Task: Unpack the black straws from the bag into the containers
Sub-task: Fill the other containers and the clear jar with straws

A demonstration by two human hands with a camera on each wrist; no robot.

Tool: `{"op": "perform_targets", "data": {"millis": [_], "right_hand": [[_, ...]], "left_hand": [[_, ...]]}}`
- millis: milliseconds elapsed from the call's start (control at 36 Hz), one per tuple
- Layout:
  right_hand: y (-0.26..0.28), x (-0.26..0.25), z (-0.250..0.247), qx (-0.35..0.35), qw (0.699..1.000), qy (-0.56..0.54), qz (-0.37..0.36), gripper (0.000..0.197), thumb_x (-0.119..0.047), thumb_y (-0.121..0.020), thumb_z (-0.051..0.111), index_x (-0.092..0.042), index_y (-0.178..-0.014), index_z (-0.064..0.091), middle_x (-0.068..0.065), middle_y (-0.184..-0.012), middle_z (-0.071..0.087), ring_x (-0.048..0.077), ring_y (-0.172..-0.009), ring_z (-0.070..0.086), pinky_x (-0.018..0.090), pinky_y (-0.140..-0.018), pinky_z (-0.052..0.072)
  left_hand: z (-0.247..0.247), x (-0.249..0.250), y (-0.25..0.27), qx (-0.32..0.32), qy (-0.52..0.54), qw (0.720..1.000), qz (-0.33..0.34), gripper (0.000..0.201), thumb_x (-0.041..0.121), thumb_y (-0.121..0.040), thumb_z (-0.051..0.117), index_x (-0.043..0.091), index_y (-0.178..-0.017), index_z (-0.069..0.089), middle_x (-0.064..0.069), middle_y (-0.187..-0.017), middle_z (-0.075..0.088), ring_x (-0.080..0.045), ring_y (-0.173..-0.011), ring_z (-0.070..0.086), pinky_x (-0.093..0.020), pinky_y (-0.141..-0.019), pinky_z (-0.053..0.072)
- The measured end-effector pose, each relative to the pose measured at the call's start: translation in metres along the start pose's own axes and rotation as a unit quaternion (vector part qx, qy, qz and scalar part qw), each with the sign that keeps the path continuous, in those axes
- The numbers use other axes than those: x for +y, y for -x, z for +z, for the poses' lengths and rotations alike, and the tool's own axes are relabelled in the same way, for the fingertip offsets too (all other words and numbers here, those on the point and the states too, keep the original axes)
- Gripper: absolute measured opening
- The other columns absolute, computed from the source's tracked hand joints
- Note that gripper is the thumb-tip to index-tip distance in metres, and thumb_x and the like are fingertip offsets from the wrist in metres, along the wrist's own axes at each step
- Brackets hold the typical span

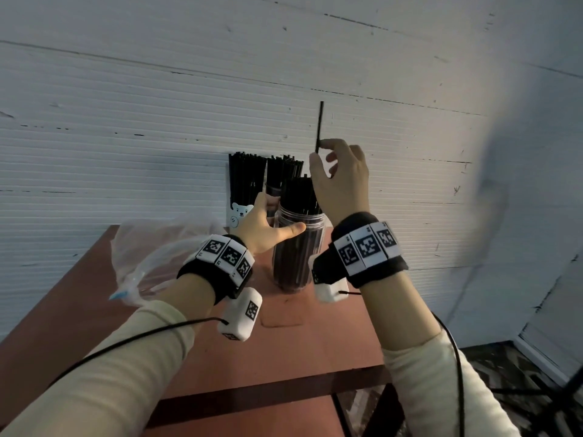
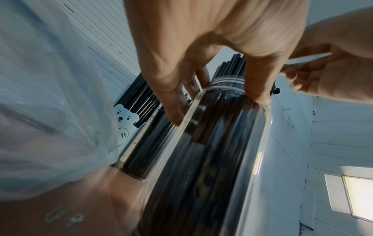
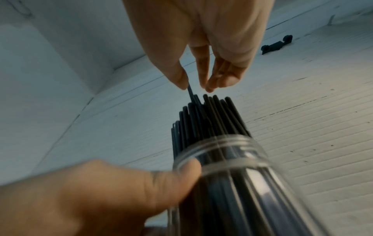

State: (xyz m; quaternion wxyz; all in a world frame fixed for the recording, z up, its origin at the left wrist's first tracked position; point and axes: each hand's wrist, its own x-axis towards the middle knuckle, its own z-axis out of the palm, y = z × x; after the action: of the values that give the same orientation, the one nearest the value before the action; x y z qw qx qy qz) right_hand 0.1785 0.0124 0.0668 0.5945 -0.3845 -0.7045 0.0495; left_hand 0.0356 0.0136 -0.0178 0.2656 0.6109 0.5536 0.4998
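- The right hand (image 1: 342, 178) pinched one thin black straw (image 1: 319, 127) upright above the clear plastic jar (image 1: 298, 247).
- The left hand (image 1: 265, 227) gripped that straw-filled jar on the reddish worktop (image 1: 315, 335).
- A crumpled clear plastic bag (image 1: 151, 257) lay left.

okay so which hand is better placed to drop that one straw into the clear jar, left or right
The right hand: it already pinches the single straw upright, just above the clear jar packed with straws. The left hand grips the jar's side, so it is probably best left steadying it.
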Motion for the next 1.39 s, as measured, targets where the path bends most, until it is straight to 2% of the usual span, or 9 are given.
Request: {"op": "perform_targets", "data": {"millis": [194, 389, 667, 750, 861, 1055, 1167, 1278, 1389], "right_hand": [[0.015, -0.013, 0.002, 0.001, 0.998, 0.011, -0.06, 0.009, -0.013, -0.089, 0.057, -0.007, -0.094, 0.062, 0.004, -0.09, 0.06, 0.013, -0.076, 0.053, 0.006, -0.063, 0.036], [0.029, 0.002, -0.001, 0.027, 0.999, 0.028, -0.002, 0.011, -0.014, -0.091, 0.054, -0.007, -0.095, 0.062, 0.006, -0.09, 0.063, 0.021, -0.08, 0.058, 0.026, -0.069, 0.044], [0.02, 0.023, -0.007, -0.049, 0.996, 0.06, 0.039, 0.008, -0.02, -0.084, 0.064, -0.013, -0.081, 0.065, 0.005, -0.092, 0.061, 0.01, -0.079, 0.049, 0.004, -0.066, 0.033], [0.011, 0.019, -0.012, -0.044, 0.998, 0.034, 0.01, 0.019, -0.023, -0.085, 0.065, -0.014, -0.102, 0.063, -0.002, -0.1, 0.058, 0.012, -0.089, 0.055, 0.013, -0.075, 0.041], [0.001, 0.013, -0.017, -0.044, 0.997, -0.01, -0.06, 0.041, -0.016, -0.087, 0.062, -0.02, -0.126, 0.053, -0.005, -0.105, 0.059, 0.002, -0.076, 0.058, 0.005, -0.066, 0.041], [0.005, 0.021, -0.011, -0.044, 0.997, 0.017, -0.062, 0.012, -0.012, -0.088, 0.06, -0.011, -0.095, 0.07, -0.001, -0.09, 0.067, 0.0, -0.07, 0.054, 0.003, -0.066, 0.039], [0.012, 0.026, -0.009, -0.028, 0.996, 0.018, -0.079, 0.015, -0.021, -0.089, 0.061, -0.011, -0.094, 0.071, -0.002, -0.096, 0.065, 0.01, -0.086, 0.058, 0.016, -0.077, 0.039], [0.019, 0.029, -0.01, -0.065, 0.988, 0.07, -0.124, 0.026, -0.022, -0.094, 0.054, -0.008, -0.113, 0.066, 0.003, -0.118, 0.064, 0.019, -0.115, 0.053, 0.018, -0.096, 0.032], [0.03, 0.037, -0.01, -0.089, 0.985, 0.066, -0.135, 0.032, -0.019, -0.096, 0.053, -0.006, -0.124, 0.062, 0.004, -0.129, 0.06, 0.018, -0.121, 0.054, 0.029, -0.104, 0.042]], "left_hand": [[0.002, 0.0, 0.0, 0.017, -0.027, 0.999, -0.003, 0.067, 0.045, -0.068, 0.083, 0.028, -0.117, 0.04, 0.008, -0.121, 0.056, -0.016, -0.114, 0.056, -0.043, -0.105, 0.043], [0.005, 0.003, 0.003, 0.028, -0.027, 0.999, -0.005, 0.063, 0.04, -0.071, 0.082, 0.028, -0.115, 0.039, 0.007, -0.119, 0.056, -0.017, -0.114, 0.057, -0.041, -0.105, 0.043], [0.005, 0.008, 0.009, 0.035, -0.025, 0.999, 0.0, 0.066, 0.039, -0.074, 0.081, 0.022, -0.122, 0.04, 0.007, -0.122, 0.055, -0.013, -0.113, 0.054, -0.029, -0.099, 0.04], [0.005, 0.009, 0.008, 0.03, -0.032, 0.999, -0.003, 0.065, 0.04, -0.073, 0.081, 0.024, -0.121, 0.039, 0.008, -0.121, 0.053, -0.013, -0.112, 0.053, -0.031, -0.101, 0.041], [0.004, 0.011, 0.008, 0.022, -0.023, 0.999, -0.006, 0.064, 0.038, -0.073, 0.081, 0.024, -0.119, 0.039, 0.008, -0.122, 0.053, -0.012, -0.11, 0.055, -0.031, -0.1, 0.043], [0.003, 0.008, 0.006, 0.022, -0.029, 0.999, -0.003, 0.068, 0.042, -0.071, 0.082, 0.024, -0.121, 0.039, 0.005, -0.126, 0.054, -0.015, -0.115, 0.055, -0.038, -0.105, 0.043], [0.003, 0.006, 0.005, 0.02, -0.029, 0.999, -0.003, 0.067, 0.043, -0.071, 0.082, 0.026, -0.119, 0.039, 0.005, -0.125, 0.054, -0.016, -0.116, 0.055, -0.04, -0.106, 0.043], [0.003, 0.006, 0.006, 0.022, -0.021, 1.0, 0.001, 0.067, 0.043, -0.071, 0.082, 0.025, -0.12, 0.039, 0.005, -0.124, 0.055, -0.016, -0.115, 0.057, -0.041, -0.105, 0.044], [0.003, 0.007, 0.009, 0.015, -0.009, 1.0, -0.005, 0.07, 0.043, -0.072, 0.081, 0.024, -0.124, 0.04, 0.008, -0.125, 0.055, -0.013, -0.115, 0.056, -0.039, -0.105, 0.043]]}}
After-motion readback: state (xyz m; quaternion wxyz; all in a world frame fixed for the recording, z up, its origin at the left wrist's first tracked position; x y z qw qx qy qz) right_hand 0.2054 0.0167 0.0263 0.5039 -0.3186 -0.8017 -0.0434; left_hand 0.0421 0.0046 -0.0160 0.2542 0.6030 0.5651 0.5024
